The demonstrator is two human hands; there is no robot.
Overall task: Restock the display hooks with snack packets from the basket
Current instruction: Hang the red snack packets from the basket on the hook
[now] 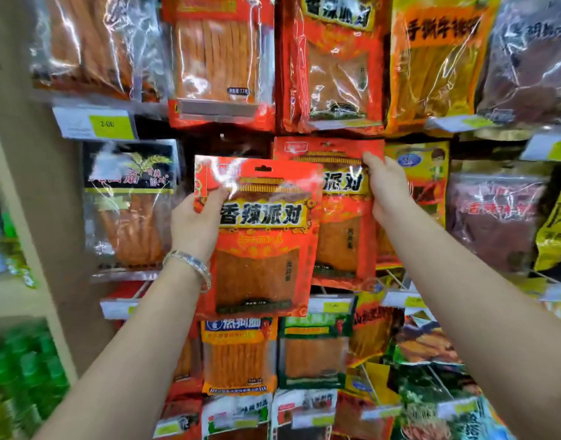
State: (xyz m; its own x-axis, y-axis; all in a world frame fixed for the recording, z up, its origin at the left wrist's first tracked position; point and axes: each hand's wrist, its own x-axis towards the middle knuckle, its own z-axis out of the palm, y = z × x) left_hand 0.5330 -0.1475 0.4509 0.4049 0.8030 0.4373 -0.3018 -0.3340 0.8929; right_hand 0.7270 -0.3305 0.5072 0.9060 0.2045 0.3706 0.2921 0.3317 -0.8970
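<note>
My left hand [200, 217] grips a red snack packet [260, 242] by its upper left edge and holds it up in front of the display. Its hang hole near the top is free, off any hook. My right hand [387, 188] holds the upper right part of a matching red packet [339, 214] that hangs just behind and to the right on the rack. The hook itself is hidden behind the packets. The basket is out of view.
Rows of hanging snack packets fill the wall: an orange-stick packet [130, 204] on the left, a dark red one [495, 217] on the right, more above and below. A yellow price tag [109, 124] sits at upper left. A beige shelf post [22, 192] stands left.
</note>
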